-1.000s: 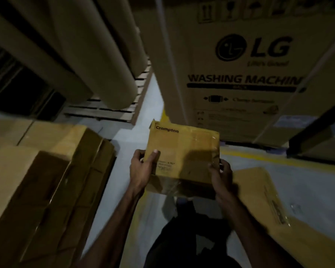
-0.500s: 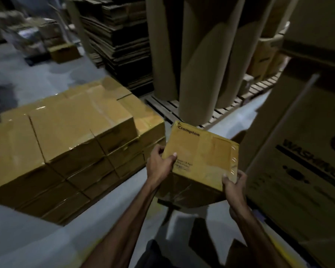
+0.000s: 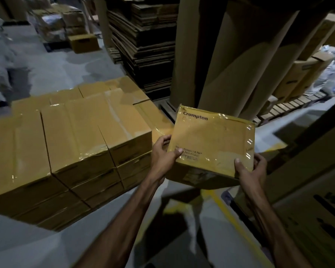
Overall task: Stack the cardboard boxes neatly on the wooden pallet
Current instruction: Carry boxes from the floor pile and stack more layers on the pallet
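Cardboard rolls (image 3: 230,60): tall brown ones, upright, beyond both hands.
Stacked boxes (image 3: 81,136): taped cartons in layers, left of the left hand, tops glossy.
Washing-machine carton (image 3: 315,206): big, just right of the right arm.
Crompton box (image 3: 213,144): shrink-wrapped, tilted, held in the air between the two hands, just right of the stack.
Left hand (image 3: 163,153): grips its near-left edge, thumb on top.
Right hand (image 3: 249,171): clasps the near-right corner, thumb on top.
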Motion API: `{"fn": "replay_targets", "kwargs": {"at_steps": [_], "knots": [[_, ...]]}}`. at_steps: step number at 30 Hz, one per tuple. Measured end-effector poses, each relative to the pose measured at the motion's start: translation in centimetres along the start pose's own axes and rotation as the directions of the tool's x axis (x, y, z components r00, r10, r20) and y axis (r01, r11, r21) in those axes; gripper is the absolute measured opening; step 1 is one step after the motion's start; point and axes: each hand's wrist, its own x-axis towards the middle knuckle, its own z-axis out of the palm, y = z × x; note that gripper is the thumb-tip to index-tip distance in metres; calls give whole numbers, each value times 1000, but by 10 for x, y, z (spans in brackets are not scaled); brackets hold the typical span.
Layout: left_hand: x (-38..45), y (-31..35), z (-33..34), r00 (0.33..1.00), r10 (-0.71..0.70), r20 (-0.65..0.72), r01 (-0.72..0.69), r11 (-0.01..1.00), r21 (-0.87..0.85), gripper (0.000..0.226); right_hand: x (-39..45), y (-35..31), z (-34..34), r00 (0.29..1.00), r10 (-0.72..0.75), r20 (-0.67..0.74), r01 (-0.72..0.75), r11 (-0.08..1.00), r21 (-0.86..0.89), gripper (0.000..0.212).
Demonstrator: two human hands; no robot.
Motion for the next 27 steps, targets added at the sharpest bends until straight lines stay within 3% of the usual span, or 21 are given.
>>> {"fn": "replay_targets", "kwargs": {"at_steps": [13,20,27], "knots": [[147,64,36,979,143,-146,-160,981,-113,48,172,-91,79,945,-268,188,270,963,10,57],[214,102,46,929,220,-299,-266,956,-124,39,273,-147,142,843,-376,383,345,926,150,60],[268,89,21,874,194,-444,-230,973,-28,46,327,-159,232,747,-411,523,382,909,169,60]]}}
